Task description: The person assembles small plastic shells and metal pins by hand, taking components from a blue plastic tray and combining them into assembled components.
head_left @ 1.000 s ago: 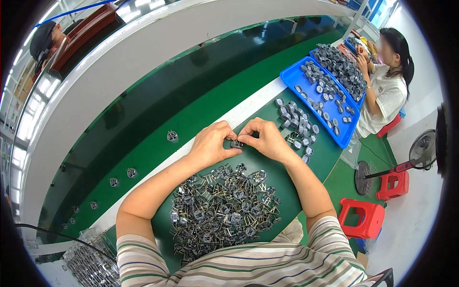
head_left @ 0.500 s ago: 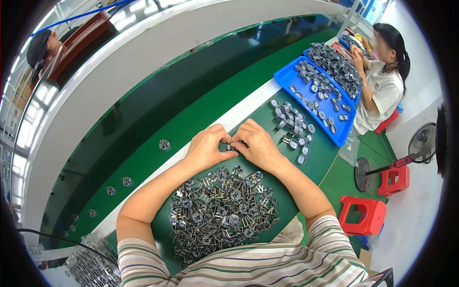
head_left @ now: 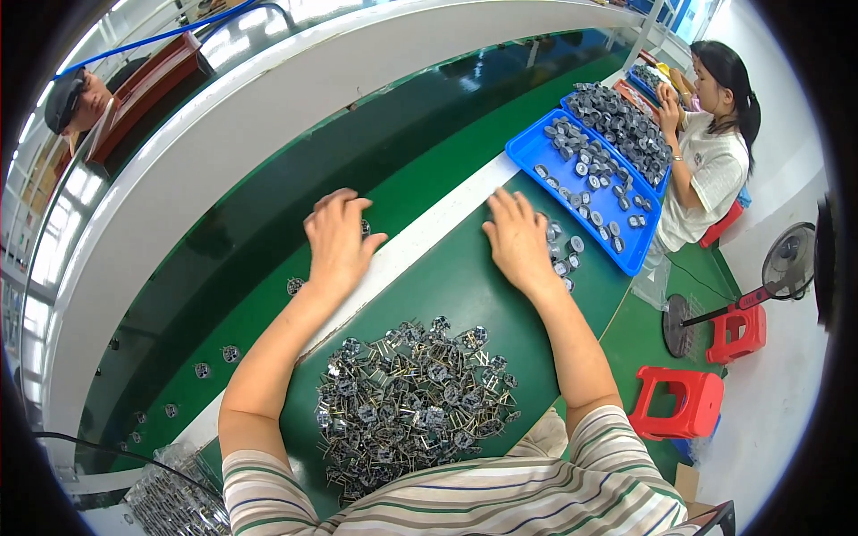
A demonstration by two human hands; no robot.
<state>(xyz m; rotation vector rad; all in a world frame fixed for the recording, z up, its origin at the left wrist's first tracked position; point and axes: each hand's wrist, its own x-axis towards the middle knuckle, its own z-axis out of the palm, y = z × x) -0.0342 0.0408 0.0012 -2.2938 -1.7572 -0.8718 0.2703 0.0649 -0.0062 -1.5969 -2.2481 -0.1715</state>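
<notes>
Left hand [head_left: 338, 237]: fingers spread, thumb apart, over the green belt [head_left: 420, 189]; 1 small part [head_left: 365, 229] shows between forefinger and thumb, though whether they touch it cannot be told. Right hand [head_left: 520, 237]: fingers loosely open, palm down, over the table [head_left: 447, 272]; gray caps [head_left: 576, 244] lie just right of these fingers, partly hidden. Beyond them, to the right: 1 blue tray [head_left: 527, 146]. Bodyward of all 10 digits: 1 heap of pronged parts [head_left: 416, 402].

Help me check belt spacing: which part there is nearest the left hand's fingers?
The part showing between thumb and fingers of the left hand; the others lie farther toward the lower left.
</notes>
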